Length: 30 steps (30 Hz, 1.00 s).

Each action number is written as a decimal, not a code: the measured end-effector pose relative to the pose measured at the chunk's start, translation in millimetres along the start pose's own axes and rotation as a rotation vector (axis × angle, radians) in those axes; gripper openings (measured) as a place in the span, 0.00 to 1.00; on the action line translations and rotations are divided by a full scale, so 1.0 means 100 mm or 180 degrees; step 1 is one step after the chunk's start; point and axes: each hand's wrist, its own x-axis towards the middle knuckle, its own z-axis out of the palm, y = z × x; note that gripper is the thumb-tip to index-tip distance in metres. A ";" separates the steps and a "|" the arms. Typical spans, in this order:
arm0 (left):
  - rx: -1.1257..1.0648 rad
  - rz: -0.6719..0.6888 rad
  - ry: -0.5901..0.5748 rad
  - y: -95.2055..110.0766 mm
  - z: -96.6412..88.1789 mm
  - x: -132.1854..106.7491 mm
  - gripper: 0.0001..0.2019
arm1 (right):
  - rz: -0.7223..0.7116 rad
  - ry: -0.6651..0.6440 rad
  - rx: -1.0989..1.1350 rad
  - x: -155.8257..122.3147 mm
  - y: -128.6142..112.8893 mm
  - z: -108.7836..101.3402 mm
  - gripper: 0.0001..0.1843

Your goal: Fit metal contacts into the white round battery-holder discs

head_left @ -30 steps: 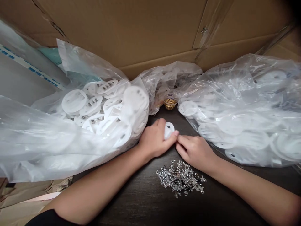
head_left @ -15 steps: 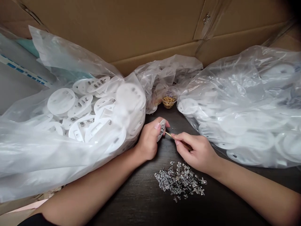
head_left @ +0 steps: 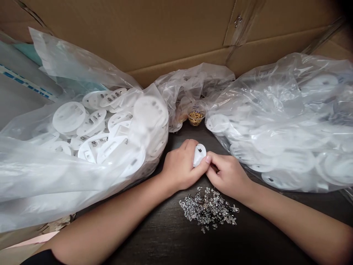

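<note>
Your left hand [head_left: 179, 165] has turned the white plastic disc [head_left: 199, 154] face up and grips it closed, while your right hand [head_left: 227, 175] has come in against its edge, fingers [head_left: 215, 162] curled; you can't tell whether they pinch anything. Just below your fingers lie loose metal pin clasps [head_left: 208, 209]; beyond them sits a cup of brass clips [head_left: 195, 118]. The blue print [head_left: 24, 75] at far left is unreadable.
</note>
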 end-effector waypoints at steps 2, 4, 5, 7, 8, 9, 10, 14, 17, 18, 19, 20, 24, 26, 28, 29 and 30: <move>0.0083 -0.0057 -0.0007 0.01 0.01 0.01 0.29 | 0.0001 0.0010 -0.0119 0.00 0.00 0.02 0.12; 0.0151 -0.0103 -0.0024 0.01 0.01 0.02 0.29 | 0.0032 0.0024 -0.0292 0.01 0.00 0.04 0.12; 0.0187 -0.0113 -0.0035 0.01 0.01 0.02 0.29 | 0.0050 0.0019 -0.0380 0.01 0.00 0.04 0.11; 0.0272 -0.0098 -0.0066 0.01 0.01 0.03 0.29 | 0.0079 -0.0030 -0.0528 0.02 0.00 0.04 0.11; 0.0331 -0.0082 -0.0083 0.01 0.01 0.03 0.29 | 0.0087 -0.0068 -0.0577 0.02 -0.01 0.03 0.11; 0.0407 -0.0079 -0.0094 0.01 0.01 0.03 0.29 | 0.0102 -0.0120 -0.0607 0.02 -0.02 0.02 0.11; 0.0494 -0.0088 -0.0100 0.01 0.01 0.03 0.29 | 0.0131 -0.0170 -0.0627 0.02 -0.02 0.01 0.11; 0.0802 -0.0130 -0.0106 0.03 0.02 0.02 0.28 | 0.0251 -0.0323 -0.0671 0.02 -0.06 -0.03 0.10; 0.0899 -0.0079 -0.0123 0.02 0.04 0.01 0.30 | 0.0216 -0.0334 -0.0788 0.02 -0.08 -0.04 0.10; 0.0916 -0.0064 -0.0113 0.02 0.05 0.00 0.30 | 0.0205 -0.0362 -0.0866 0.02 -0.08 -0.04 0.10; 0.0926 -0.0050 -0.0077 0.01 0.06 0.00 0.30 | 0.0195 -0.0416 -0.0970 0.02 -0.09 -0.05 0.11; 0.0920 -0.0032 -0.0021 0.01 0.06 -0.01 0.31 | 0.0192 -0.0476 -0.1074 0.01 -0.09 -0.05 0.12; 0.0643 0.0205 0.0123 -0.03 0.05 -0.03 0.33 | 0.0177 -0.0594 -0.1051 -0.03 -0.10 -0.08 0.11; 0.0341 0.0346 0.0172 -0.06 0.04 -0.03 0.32 | 0.0150 -0.0605 -0.0990 -0.04 -0.09 -0.10 0.11; -0.0122 0.0391 0.0364 -0.10 0.04 -0.02 0.29 | 0.0137 -0.0624 -0.1027 -0.05 -0.07 -0.10 0.12; -0.0441 0.0371 0.0481 -0.13 0.05 -0.01 0.28 | 0.0159 -0.0604 -0.0982 -0.05 -0.06 -0.10 0.12; -0.0821 0.0336 0.0585 -0.15 0.06 0.00 0.27 | 0.0206 -0.0557 -0.0866 -0.05 -0.05 -0.10 0.12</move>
